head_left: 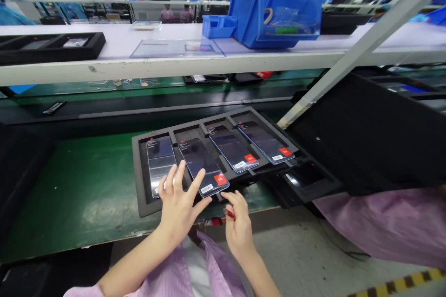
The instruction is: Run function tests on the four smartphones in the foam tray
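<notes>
Several smartphones lie face up in the slots of a black foam tray (138,181). My left hand (179,202) is open, its fingers spread over the leftmost phone (160,153) and the second phone (200,162). Its fingertips rest on or just above them; I cannot tell which. Between thumb and fingers my right hand (240,227) pinches a small red plug (229,214), close to the lower end of the second phone. Farther right in the tray are a third phone (232,146) and a fourth phone (265,141), both with red and white stickers.
The tray sits on a green bench (87,190), at its front edge. Beside it on the right are another dark tray (306,176) and a large black panel (369,134). A slanted metal post (334,69) rises there. Blue bins (247,18) stand on the shelf above.
</notes>
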A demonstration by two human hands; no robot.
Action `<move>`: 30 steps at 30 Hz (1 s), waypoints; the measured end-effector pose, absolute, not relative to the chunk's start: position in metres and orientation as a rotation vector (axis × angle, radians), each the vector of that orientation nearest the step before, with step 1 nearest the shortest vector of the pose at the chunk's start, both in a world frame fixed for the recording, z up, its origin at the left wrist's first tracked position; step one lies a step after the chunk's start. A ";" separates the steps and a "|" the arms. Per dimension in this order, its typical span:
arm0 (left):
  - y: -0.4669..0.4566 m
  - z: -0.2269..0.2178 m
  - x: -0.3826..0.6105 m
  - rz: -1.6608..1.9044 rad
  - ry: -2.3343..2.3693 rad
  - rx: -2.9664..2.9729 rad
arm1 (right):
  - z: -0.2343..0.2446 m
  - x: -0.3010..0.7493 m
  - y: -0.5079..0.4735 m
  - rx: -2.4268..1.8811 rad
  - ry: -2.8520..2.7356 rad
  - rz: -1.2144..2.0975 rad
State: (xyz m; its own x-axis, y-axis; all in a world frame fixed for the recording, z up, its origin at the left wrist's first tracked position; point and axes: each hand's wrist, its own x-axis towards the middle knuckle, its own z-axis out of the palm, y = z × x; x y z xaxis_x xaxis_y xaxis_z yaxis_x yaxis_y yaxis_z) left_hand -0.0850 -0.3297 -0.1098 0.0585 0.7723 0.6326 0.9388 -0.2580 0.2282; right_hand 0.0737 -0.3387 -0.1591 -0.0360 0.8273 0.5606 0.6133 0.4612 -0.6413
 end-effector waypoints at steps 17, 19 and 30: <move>-0.300 -0.094 -0.054 -0.849 -1.745 -1.890 | -0.128 0.156 -0.311 -1.432 -1.393 0.937; -0.296 -0.094 -0.042 -0.912 -1.704 -1.945 | -0.137 0.163 -0.301 -1.463 -1.289 0.560; -0.266 -0.099 0.007 -0.802 -1.703 -2.148 | -0.143 0.185 -0.267 -1.196 -1.862 0.657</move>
